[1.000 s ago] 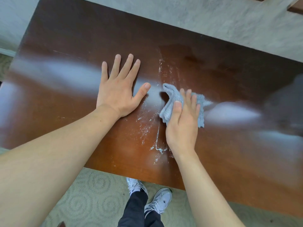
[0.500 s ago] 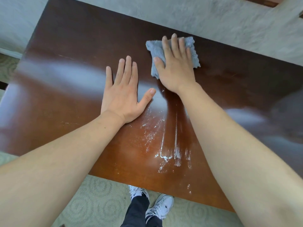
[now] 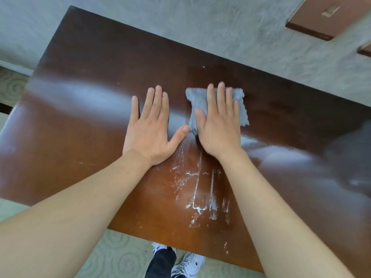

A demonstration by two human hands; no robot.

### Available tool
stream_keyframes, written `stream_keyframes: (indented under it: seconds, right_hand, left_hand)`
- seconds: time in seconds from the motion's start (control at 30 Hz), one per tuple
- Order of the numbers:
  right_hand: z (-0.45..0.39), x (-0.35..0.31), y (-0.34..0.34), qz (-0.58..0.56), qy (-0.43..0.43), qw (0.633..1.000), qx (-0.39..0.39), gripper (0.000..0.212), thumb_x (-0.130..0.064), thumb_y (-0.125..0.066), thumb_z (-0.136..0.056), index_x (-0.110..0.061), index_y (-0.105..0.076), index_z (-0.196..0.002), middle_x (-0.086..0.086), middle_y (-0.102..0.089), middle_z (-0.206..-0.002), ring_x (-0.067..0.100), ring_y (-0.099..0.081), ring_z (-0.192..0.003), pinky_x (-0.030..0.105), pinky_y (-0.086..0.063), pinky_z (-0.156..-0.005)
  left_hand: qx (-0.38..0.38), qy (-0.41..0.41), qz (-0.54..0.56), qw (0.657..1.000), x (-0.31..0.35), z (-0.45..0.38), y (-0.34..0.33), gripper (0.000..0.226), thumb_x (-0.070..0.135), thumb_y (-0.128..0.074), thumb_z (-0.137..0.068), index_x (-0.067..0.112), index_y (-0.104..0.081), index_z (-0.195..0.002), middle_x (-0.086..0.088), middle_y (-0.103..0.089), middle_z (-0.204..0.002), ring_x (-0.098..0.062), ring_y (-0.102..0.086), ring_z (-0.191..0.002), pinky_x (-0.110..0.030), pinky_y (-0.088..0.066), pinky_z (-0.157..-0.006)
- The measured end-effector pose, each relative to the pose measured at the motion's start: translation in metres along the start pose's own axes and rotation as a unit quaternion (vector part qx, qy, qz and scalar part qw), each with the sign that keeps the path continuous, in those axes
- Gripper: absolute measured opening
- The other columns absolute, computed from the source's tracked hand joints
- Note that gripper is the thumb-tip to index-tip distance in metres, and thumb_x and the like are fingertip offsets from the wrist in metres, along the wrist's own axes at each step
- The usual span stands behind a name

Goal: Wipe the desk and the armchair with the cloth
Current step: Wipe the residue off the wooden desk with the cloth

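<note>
We see two hands flat on one brown desk (image 3: 84,121). Our left hand (image 3: 152,131), fingers straight, presses bare wood; at its three o'clock, our right hand (image 3: 218,127) presses straight fingers on one grey cloth (image 3: 197,101). White streaks (image 3: 198,189) lie at six o'clock.

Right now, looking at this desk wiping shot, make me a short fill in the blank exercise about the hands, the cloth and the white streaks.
1. The right hand presses flat on the grey ____.
2. The left hand lies flat on the bare ____.
3. The white streaks lie between the cloth and the desk's ____ edge.

Missing words: cloth; desk; near
</note>
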State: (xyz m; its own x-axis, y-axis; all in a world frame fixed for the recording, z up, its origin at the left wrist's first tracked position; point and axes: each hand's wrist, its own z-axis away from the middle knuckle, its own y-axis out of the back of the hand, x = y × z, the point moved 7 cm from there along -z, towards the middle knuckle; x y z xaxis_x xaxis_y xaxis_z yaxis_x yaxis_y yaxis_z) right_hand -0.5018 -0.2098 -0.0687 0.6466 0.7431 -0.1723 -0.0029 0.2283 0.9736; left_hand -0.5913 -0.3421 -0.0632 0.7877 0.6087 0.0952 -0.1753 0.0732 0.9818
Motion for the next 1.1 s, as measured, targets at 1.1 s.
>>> stream_keyframes:
  seconds: [1.1]
  right_hand:
    - [-0.066,-0.060,0.009,-0.085,0.147,0.985,0.011,0.050,-0.030,-0.033,-0.105,-0.015,-0.026,-0.153,0.005,-0.017,-0.163,0.022,-0.005,-0.151,0.036,-0.003,-0.121]
  left_hand:
    - [0.005,-0.001,0.026,1.000,0.001,0.001,0.003,0.102,0.075,0.018,-0.087,0.005,-0.003,-0.159,-0.015,-0.002,-0.169,-0.026,0.004,-0.156,-0.054,-0.003,-0.125]
